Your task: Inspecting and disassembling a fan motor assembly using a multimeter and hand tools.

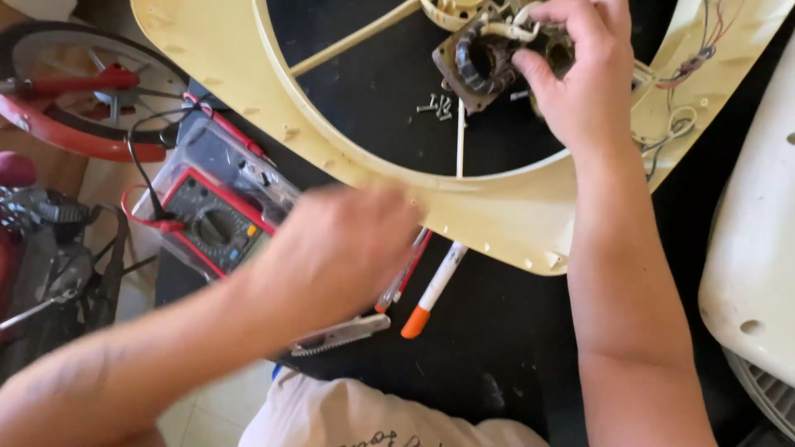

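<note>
Nearest the lens, at bottom centre, pale cloth [348, 414] shows at the edge of the black tabletop [497, 331]. Head view: my left hand [339, 248], blurred at centre-left, hovers over the table edge; I cannot tell whether it is open or closed on anything. Just right of it lie an orange-capped white marker [432, 290], a red-and-clear pen [403, 277] and a metal clip [339, 335]. A red multimeter [211, 223] in its clear case sits left of centre. At top right my right hand [571, 70] is closed on the fan motor [489, 62], which sits at the hub of the cream fan frame [497, 215]. Loose screws [437, 105] lie just beside the motor.
</note>
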